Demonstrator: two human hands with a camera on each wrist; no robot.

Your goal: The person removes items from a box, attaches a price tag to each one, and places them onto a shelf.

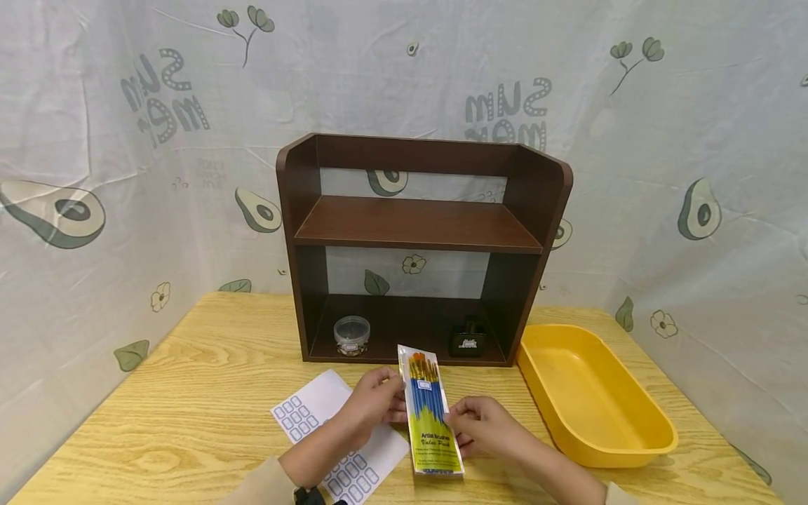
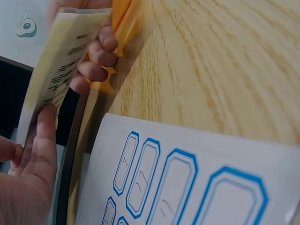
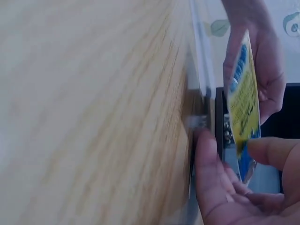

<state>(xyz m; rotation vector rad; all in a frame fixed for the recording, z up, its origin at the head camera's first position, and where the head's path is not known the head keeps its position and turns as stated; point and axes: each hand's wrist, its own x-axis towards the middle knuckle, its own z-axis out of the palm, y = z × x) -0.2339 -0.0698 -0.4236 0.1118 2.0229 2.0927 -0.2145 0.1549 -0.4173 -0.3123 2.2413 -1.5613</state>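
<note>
A flat pack of paint brushes (image 1: pixel 432 421), yellow at its lower part with blue-handled brushes showing, is held up in front of the shelf. A small white label (image 1: pixel 424 385) sits on its front. My left hand (image 1: pixel 377 396) pinches the pack's left edge, thumb at the side and fingers behind. On the opposite edge, my right hand (image 1: pixel 482 426) grips the pack between thumb and fingers. In the left wrist view the pack's printed back (image 2: pixel 65 61) shows. Below my left arm lies a white sheet of blue-bordered labels (image 1: pixel 334 421), partly covered by that arm.
A dark brown two-tier shelf (image 1: pixel 416 224) stands at the back. Its lower tier holds a round clear jar (image 1: pixel 351 334) at left and a black bottle (image 1: pixel 468 339) at right, both labelled. A yellow tray (image 1: pixel 593 393) sits to the right on the wooden table (image 1: pixel 189 393).
</note>
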